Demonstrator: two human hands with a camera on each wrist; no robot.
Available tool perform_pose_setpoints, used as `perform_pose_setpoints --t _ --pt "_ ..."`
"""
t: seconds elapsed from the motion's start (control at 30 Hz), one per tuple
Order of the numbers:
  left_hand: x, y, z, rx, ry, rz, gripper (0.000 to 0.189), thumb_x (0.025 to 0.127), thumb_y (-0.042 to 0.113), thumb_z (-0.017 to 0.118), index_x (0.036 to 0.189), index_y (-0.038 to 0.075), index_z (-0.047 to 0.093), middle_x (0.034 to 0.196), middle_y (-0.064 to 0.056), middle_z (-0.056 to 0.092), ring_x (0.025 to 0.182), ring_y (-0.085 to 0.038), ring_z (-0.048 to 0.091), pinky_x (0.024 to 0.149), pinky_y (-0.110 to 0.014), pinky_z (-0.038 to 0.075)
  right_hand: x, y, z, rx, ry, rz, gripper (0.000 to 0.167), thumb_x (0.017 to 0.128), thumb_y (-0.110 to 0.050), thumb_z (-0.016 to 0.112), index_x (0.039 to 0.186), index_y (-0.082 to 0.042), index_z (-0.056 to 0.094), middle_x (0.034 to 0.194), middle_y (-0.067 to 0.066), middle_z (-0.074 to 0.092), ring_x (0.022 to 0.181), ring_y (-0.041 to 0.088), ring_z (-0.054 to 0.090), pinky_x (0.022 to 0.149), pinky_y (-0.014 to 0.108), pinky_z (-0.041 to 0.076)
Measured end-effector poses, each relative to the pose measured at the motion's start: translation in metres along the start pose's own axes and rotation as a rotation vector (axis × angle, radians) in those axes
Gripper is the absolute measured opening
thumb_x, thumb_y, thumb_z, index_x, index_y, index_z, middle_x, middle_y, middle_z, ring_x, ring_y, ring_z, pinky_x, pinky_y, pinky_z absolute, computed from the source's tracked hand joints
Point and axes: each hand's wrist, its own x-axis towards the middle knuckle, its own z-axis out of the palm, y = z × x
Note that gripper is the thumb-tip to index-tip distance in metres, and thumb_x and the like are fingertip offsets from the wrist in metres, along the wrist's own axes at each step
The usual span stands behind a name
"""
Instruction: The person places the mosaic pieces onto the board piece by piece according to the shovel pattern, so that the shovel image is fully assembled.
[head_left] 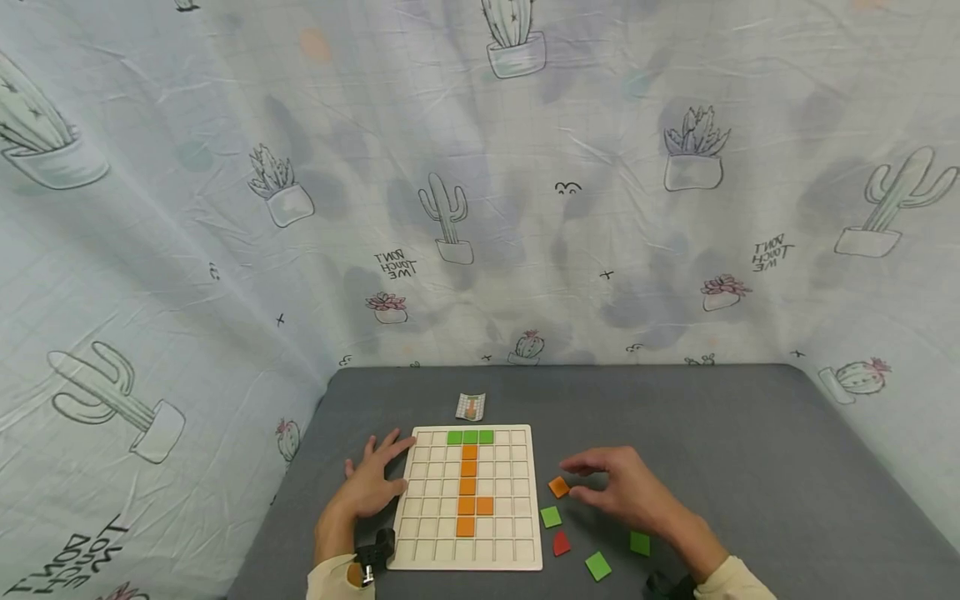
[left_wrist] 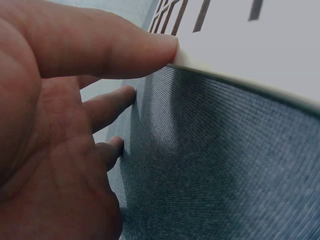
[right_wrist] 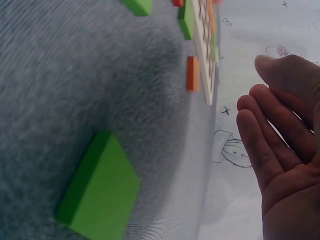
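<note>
A white grid board [head_left: 510, 554] lies on the grey table, with a row of green tiles [head_left: 470, 437] at its top and a column of orange tiles [head_left: 468, 469] below. One more orange tile [head_left: 485, 506] sits right of that column. My left hand [head_left: 369, 483] touches the board's left edge with its thumb and a finger, fingers spread. Right of the board, my right hand [head_left: 618, 487] hovers near a loose orange tile [head_left: 558, 487], thumb and fingers apart with nothing held. In the right wrist view this orange tile [right_wrist: 193, 74] lies apart from the fingers.
Loose green tiles [head_left: 551, 517], [head_left: 597, 567], [head_left: 640, 543] and a red tile [head_left: 561, 543] lie right of the board. A small pattern card [head_left: 471, 407] is behind the board. A printed cloth [head_left: 570, 250] hangs behind the table.
</note>
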Motion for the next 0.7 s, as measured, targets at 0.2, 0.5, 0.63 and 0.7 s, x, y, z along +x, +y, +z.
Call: perform_pose_setpoints --t 0.2,0.5,0.63,0.7 --pt "0.000 0.000 0.000 -0.007 0.002 0.002 0.073 0.093 -0.001 0.072 0.162 0.014 0.055 0.181 -0.024 0.023 0.166 -0.059 -0.005 0.116 -0.090 -0.016 0.001 0.007 0.001 0.016 -0.052 0.011 0.034 0.095 -0.015 0.086 0.128 -0.009 0.081 0.120 0.004 0.083 0.105 0.022 0.079 0.089 0.036 0.065" --pt "0.000 0.000 0.000 -0.009 0.005 -0.002 0.073 0.092 -0.001 0.072 0.162 0.015 0.056 0.181 -0.024 0.023 0.166 -0.059 -0.005 0.116 -0.089 -0.017 0.008 0.013 0.005 0.011 -0.097 0.018 0.035 0.093 -0.014 0.087 0.128 -0.012 0.081 0.122 0.001 0.083 0.106 0.017 0.079 0.090 0.038 0.065" --pt "0.000 0.000 0.000 -0.007 0.002 -0.003 0.073 0.092 -0.001 0.073 0.162 0.015 0.056 0.181 -0.024 0.023 0.166 -0.059 -0.005 0.116 -0.089 -0.017 0.012 0.016 0.008 0.006 -0.116 0.031 0.035 0.093 -0.013 0.087 0.127 -0.015 0.082 0.122 -0.003 0.083 0.108 0.014 0.079 0.092 0.038 0.065" --pt "0.000 0.001 0.000 -0.007 -0.001 -0.003 0.073 0.093 -0.001 0.073 0.162 0.015 0.056 0.181 -0.024 0.023 0.166 -0.059 -0.005 0.116 -0.089 -0.017 0.014 0.017 0.009 0.002 -0.124 0.035 0.034 0.093 -0.012 0.087 0.127 -0.016 0.082 0.121 -0.006 0.083 0.108 0.012 0.079 0.092 0.038 0.065"
